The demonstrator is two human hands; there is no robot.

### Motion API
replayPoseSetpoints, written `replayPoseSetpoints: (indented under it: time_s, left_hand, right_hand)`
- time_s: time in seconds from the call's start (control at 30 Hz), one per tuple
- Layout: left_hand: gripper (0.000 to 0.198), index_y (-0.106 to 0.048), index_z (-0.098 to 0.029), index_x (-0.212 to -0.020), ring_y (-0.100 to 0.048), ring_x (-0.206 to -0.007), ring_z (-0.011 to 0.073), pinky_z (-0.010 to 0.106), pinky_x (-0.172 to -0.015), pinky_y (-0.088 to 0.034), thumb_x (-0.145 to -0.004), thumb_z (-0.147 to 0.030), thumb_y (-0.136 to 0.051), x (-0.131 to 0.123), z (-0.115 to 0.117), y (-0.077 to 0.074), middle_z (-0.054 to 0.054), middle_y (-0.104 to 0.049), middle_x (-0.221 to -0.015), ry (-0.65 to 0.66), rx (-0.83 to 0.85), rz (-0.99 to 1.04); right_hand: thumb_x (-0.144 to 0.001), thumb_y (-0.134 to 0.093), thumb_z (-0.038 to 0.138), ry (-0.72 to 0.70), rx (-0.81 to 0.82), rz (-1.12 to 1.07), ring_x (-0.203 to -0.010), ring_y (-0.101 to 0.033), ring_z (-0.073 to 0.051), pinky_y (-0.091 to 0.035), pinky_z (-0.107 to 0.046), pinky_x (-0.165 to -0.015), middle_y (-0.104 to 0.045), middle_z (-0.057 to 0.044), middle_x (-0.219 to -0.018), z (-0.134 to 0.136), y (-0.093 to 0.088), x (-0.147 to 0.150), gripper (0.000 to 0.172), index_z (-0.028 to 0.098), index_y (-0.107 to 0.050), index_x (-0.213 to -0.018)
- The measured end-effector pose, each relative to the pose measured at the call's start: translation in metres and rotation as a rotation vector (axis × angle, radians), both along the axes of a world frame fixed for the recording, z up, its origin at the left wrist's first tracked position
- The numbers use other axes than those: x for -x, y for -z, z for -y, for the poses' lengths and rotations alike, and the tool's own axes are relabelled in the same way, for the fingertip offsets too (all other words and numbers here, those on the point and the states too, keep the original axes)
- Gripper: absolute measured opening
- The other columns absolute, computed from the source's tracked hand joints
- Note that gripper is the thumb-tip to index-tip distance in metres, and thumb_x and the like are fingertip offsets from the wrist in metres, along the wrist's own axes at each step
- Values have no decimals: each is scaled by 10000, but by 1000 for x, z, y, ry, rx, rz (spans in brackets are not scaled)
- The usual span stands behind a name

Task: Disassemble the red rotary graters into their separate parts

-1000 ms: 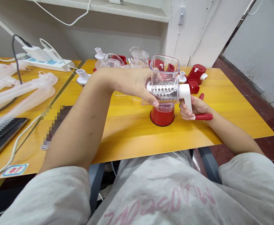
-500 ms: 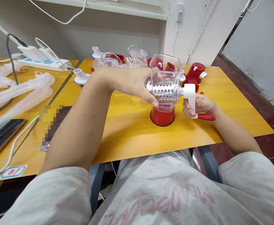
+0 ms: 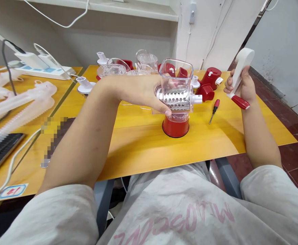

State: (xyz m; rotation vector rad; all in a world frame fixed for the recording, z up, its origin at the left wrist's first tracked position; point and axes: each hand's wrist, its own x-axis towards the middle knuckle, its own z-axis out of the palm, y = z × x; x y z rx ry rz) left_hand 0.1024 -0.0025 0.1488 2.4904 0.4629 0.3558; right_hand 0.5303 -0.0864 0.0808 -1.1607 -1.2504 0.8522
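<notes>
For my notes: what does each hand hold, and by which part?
Left hand: the grater, by the left end of its clear housing. Right hand: the crank, low on its white arm.

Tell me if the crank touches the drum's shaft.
Apart. The head view shows the crank up in the right hand, with tabletop visible between it and the shaft.

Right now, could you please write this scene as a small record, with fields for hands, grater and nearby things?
left hand: grips the clear grater
right hand: holds the white crank, raised, detached from the grater
drum: perforated metal, inside the grater
base: red, on the yellow table
screwdriver: lying right of the grater
behind: red parts
</notes>
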Motion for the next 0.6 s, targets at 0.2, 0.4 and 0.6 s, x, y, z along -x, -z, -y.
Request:
replayPoseSetpoints:
  time_s: [0.2, 0.4, 0.6]
  left_hand:
    - [921, -704, -320, -1491, -725, -1390, 503, 577, -1158, -602, -748, -813, -934, -2, 10, -8, 34, -796, -1225, 71, -10, -121]
    - [857, -735, -284, -1416, -739, -1368, 496, 594, -1184, -585, -774, -819, -930, 0, 10, -7, 39, -791, -1208, 55, -20, -143]
    - [900, -748, -286, -1406, -738, -1359, 473, 531, -1174, -576, -734, -856, -932, 3, 1, 4, 53, -804, -1180, 25, -63, -83]
  right_hand:
    - [-1134, -515, 775, 345, 128, 484, -800, -535, -129, -476, -286, -802, -757, -65, -983, -7, 17, -56, 608, 231, -556, -1401]
    - [-1007, -801, 642, 342, 313, 860, -820, -645, -151, -571, -326, -873, -794, -95, -1050, -3, 32, -71, 506, 160, -740, -1150]
    - [-1015, -789, 644, 326, 413, 1055, -817, -603, -162, -573, -338, -953, -786, -82, -998, -15, 47, -64, 526, 160, -829, -1219]
